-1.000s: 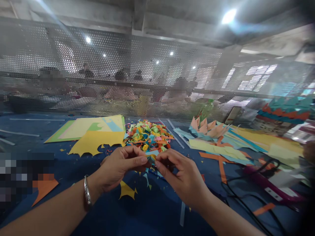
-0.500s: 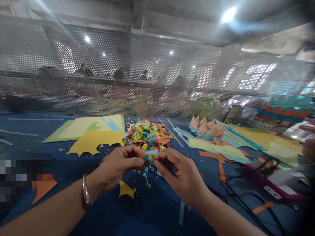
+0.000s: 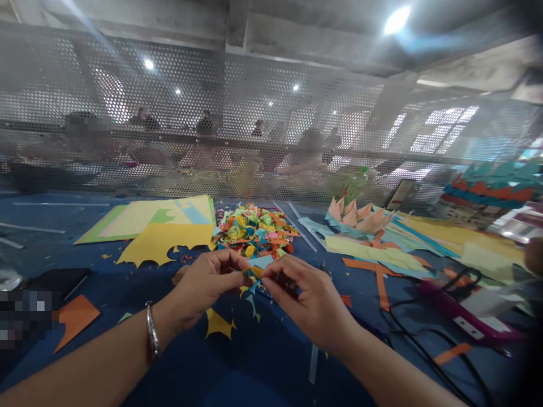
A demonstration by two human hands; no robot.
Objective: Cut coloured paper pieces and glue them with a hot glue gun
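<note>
Between my two hands is a small piece of yellow and blue folded paper [image 3: 255, 272], pinched at the fingertips and partly hidden by them. My left hand [image 3: 207, 285], with a silver bangle on the wrist, grips its left side with thumb and forefinger. On the other side, the thumb and fingers of my right hand [image 3: 307, 297] close on its right end. A light blue paper piece [image 3: 261, 261] shows just behind the fingertips. Beyond both hands lies a heap of small multicoloured paper pieces [image 3: 254, 229]. A yellow paper scrap [image 3: 218, 325] rests on the blue tabletop below my left hand.
A cut yellow sheet [image 3: 155, 243] and a stack of pale sheets [image 3: 136, 217] lie to the left. Rightward are a peach folded-paper piece [image 3: 354, 217], paper strips [image 3: 373, 251] and a purple power strip [image 3: 470, 322] with black cables. A perforated screen [image 3: 263, 113] stands behind.
The paper between my fingertips has tilted and shows less of its surface. My hands stay almost in place, with the fingers shifted slightly.
</note>
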